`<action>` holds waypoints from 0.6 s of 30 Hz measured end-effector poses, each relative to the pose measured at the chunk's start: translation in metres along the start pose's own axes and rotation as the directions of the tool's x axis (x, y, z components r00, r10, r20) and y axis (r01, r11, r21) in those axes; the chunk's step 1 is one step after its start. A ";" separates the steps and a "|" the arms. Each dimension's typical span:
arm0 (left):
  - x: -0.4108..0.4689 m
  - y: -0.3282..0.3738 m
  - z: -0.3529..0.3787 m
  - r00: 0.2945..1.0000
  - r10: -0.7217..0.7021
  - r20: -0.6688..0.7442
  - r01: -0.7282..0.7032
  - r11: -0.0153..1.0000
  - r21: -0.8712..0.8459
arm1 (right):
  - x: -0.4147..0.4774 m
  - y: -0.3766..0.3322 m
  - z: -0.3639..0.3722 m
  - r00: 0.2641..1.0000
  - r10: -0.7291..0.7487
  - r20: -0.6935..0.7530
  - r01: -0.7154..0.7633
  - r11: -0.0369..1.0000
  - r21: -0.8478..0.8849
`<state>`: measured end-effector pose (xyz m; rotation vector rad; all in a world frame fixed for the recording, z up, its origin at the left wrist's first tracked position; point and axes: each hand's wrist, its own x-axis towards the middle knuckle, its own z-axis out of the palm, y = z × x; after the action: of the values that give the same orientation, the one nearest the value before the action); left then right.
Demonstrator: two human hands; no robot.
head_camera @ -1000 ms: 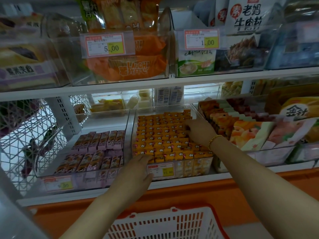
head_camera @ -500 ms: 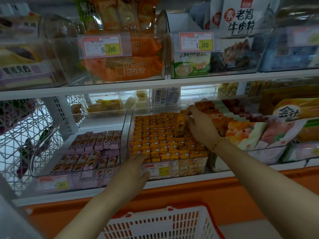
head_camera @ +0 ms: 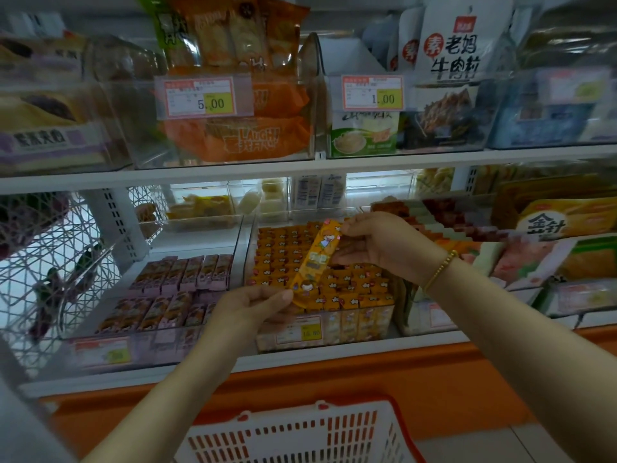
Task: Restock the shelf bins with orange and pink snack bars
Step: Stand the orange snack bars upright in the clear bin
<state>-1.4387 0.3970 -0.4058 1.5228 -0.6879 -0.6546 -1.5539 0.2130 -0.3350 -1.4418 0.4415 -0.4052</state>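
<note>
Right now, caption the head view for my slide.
Left hand and right hand hold one orange snack bar by its ends over the packed orange bin, pink bin beside it.

Dim, soft wide-angle view, blurred bowed edges, backlit glow behind shelf (head_camera: 300, 173).

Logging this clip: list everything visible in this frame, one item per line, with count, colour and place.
held orange bar: one, orange, slanted above the middle bin
orange bars: many, orange, packed in the middle clear bin, lower shelf
pink bars: many, pink, left clear bin, lower shelf
mixed packets: several, orange, pink and green, right bin, lower shelf
orange bags: a few, orange, clear bin on the upper shelf
price tags: two readable, red-edged with yellow, on the upper bin fronts
basket: one, red and white, bottom of view, below the shelf
bracelet: one, gold, right wrist
left hand: one, pinches the held bar's lower end
right hand: one, pinches its upper end
</note>
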 end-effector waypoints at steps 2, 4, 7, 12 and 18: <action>-0.001 0.002 -0.006 1.000 -0.002 -0.005 0.002 1.000 -0.012 | 0.000 -0.002 0.003 0.999 0.009 0.046 -0.009 1.000 -0.003; -0.002 0.003 -0.009 1.000 -0.002 -0.015 0.002 0.999 -0.044 | 0.000 -0.003 0.004 0.997 0.022 0.074 -0.023 1.000 0.009; -0.005 0.001 -0.011 1.000 -0.010 -0.009 0.009 0.997 -0.077 | 0.002 -0.002 0.005 0.994 0.031 0.106 -0.037 0.998 0.052; -0.004 -0.007 -0.022 0.998 -0.011 -0.059 0.006 0.996 -0.090 | 0.009 0.002 0.005 0.986 0.086 0.140 -0.100 0.991 0.093; -0.004 -0.007 -0.024 0.998 0.003 -0.069 -0.008 0.997 -0.079 | 0.011 0.004 0.009 0.988 0.031 0.153 -0.019 0.997 -0.076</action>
<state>-1.4232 0.4157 -0.4112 1.4631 -0.6075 -0.6158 -1.5404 0.2153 -0.3393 -1.5263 0.3524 -0.2573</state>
